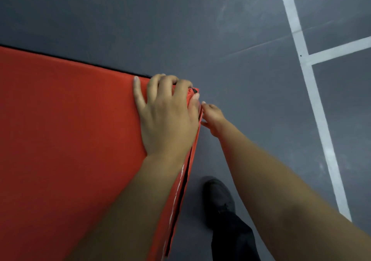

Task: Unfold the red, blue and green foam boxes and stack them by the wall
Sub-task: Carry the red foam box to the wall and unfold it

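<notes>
The red foam box [66,132] fills the left half of the view, its broad top face towards me and its right side panel dropping to the floor. My left hand [166,116] lies on the top face at the far right corner, fingers curled over that corner and gripping it. My right hand [212,118] reaches down beside the same corner and touches the side panel's edge; its fingers are mostly hidden behind the panel. No blue or green box is in view.
Dark grey floor [220,29] surrounds the box, with white painted lines [313,92] crossing at the right. My black shoe and trouser leg [220,200] stand on the floor just right of the box's side.
</notes>
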### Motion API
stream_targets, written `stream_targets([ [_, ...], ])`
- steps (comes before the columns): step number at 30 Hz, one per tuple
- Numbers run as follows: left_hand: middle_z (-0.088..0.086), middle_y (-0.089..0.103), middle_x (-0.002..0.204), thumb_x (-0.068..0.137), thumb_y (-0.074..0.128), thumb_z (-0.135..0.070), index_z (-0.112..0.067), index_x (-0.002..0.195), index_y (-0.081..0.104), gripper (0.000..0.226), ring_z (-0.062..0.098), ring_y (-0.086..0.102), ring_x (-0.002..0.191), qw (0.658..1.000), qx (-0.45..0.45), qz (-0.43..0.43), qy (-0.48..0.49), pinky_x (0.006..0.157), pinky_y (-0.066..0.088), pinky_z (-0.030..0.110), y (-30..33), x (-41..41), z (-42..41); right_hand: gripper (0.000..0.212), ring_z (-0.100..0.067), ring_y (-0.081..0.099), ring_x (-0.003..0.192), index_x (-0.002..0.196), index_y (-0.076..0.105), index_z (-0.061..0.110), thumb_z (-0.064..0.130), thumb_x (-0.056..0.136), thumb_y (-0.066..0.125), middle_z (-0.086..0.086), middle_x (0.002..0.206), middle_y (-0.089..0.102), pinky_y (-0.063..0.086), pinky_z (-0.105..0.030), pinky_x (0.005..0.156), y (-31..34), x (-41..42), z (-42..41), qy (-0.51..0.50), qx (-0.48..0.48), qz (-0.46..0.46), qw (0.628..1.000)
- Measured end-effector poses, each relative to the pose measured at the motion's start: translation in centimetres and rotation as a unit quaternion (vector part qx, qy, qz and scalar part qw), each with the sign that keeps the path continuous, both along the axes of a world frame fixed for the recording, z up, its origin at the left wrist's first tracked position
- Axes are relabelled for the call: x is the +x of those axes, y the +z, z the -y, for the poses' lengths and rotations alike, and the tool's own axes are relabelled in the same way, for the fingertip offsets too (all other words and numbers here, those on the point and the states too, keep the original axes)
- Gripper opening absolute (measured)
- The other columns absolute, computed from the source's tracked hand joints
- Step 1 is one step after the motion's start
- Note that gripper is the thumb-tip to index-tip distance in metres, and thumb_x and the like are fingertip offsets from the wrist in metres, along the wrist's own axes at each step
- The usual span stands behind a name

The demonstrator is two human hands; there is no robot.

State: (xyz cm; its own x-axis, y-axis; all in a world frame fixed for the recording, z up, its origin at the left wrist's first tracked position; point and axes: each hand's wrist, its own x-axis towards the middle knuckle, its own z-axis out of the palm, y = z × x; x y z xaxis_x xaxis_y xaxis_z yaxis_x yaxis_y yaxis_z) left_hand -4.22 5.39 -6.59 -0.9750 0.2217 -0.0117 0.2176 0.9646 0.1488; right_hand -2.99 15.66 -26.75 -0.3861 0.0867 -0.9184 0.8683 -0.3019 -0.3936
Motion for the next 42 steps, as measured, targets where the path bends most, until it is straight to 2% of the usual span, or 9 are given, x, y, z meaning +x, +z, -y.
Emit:
stream_targets([
  [3,-0.006,0.062,0.116,0.096,0.054,-0.046,-0.03,0.11,0.067,0.024,0.021,0.051,0.127,1.0,0.006,0.005,0.01,0.123,0.017,0.054,-0.3,0.1,0.1,0.031,-0.028,0.063,0.117,0.117,0.057,0.011,0.035,0.106,0.042,-0.016,0.126,0.065,0.048,-0.051,0.104,-1.9,-0.3,0.2,0.006,0.012,0.023,1.0],
  [7,-0.005,0.064,0.113,0.099,0.053,-0.044,-0.028,0.108,0.069,0.025,0.023,0.053,0.126,1.0,0.022,0.002,0.009,0.122,0.019,0.055,-0.6,0.0,-0.1,0.038,-0.024,0.066,0.099,0.117,0.059,0.011,0.041,0.098,0.045,-0.011,0.119,0.069,0.054,-0.038,0.084,-6.4,-1.1,0.7,0.012,0.008,0.029,0.999],
  [13,-0.001,0.067,0.105,0.098,0.057,-0.037,-0.022,0.104,0.074,0.023,0.027,0.057,0.121,0.998,0.067,-0.007,-0.001,0.122,0.02,0.057,-0.9,-0.3,0.3,0.089,-0.023,0.052,0.134,0.12,0.065,0.053,0.105,0.05,0.047,0.005,0.14,0.06,0.045,-0.055,0.101,-27.9,-1.7,1.0,0.036,-0.013,0.049,0.998],
  [19,0.002,0.063,0.086,0.094,0.061,-0.026,-0.015,0.09,0.075,0.019,0.028,0.06,0.095,0.994,0.111,-0.014,-0.01,0.119,0.027,0.055,-0.2,-0.7,0.5,0.046,-0.025,0.072,0.102,0.109,0.076,0.02,0.051,0.089,0.049,-0.005,0.104,0.078,0.057,-0.042,0.088,-10.5,-3.9,1.9,-0.008,-0.063,-0.018,0.998],
  [24,0.006,0.061,0.078,0.093,0.064,-0.017,-0.008,0.089,0.077,0.016,0.031,0.059,0.082,0.989,0.139,-0.003,-0.047,0.113,0.037,0.047,1.0,-0.8,1.6,0.033,-0.01,0.065,0.052,0.082,0.065,0.02,0.044,0.094,0.046,0.002,0.068,0.067,0.046,-0.018,0.04,-7.9,-2.9,2.3,-0.037,-0.074,-0.001,0.997],
  [28,0.007,0.063,0.077,0.092,0.07,-0.01,-0.008,0.086,0.077,0.01,0.031,0.059,0.077,0.985,0.153,-0.044,-0.063,0.11,0.041,0.042,3.2,-0.3,3.3,0.063,-0.018,0.066,0.081,0.123,0.06,0.02,0.069,0.084,0.052,-0.002,0.108,0.068,0.05,-0.02,0.054,-6.1,-1.4,2.3,-0.072,-0.041,0.021,0.996],
  [33,0.006,0.067,0.078,0.092,0.072,-0.011,-0.008,0.087,0.079,0.009,0.026,0.061,0.079,0.981,0.157,-0.089,-0.066,0.11,0.042,0.036,6.4,-0.3,5.6,0.056,-0.013,0.061,0.092,0.112,0.069,0.026,0.064,0.099,0.03,0.002,0.106,0.071,0.044,-0.027,0.073,-2.8,1.2,4.1,-0.094,-0.093,0.046,0.99],
  [38,0.001,0.066,0.081,0.093,0.071,-0.015,-0.01,0.089,0.078,0.009,0.012,0.058,0.082,0.98,0.186,-0.034,-0.063,0.117,0.035,0.037,10.3,-1.5,8.2,0.06,-0.014,0.062,0.086,0.123,0.067,0.026,0.061,0.101,0.023,0.002,0.1,0.072,0.045,-0.03,0.065,2.5,2.3,5.4,-0.106,-0.074,0.06,0.99],
  [42,0.0,0.07,0.092,0.094,0.068,-0.025,-0.016,0.092,0.078,0.014,0.021,0.063,0.107,0.982,0.18,-0.009,-0.054,0.119,0.031,0.049,14.4,-2.3,11.2,0.065,-0.018,0.057,0.108,0.14,0.057,0.026,0.064,0.101,0.022,-0.002,0.133,0.064,0.048,-0.038,0.095,7.5,4.5,6.2,-0.103,-0.057,0.082,0.99],
])
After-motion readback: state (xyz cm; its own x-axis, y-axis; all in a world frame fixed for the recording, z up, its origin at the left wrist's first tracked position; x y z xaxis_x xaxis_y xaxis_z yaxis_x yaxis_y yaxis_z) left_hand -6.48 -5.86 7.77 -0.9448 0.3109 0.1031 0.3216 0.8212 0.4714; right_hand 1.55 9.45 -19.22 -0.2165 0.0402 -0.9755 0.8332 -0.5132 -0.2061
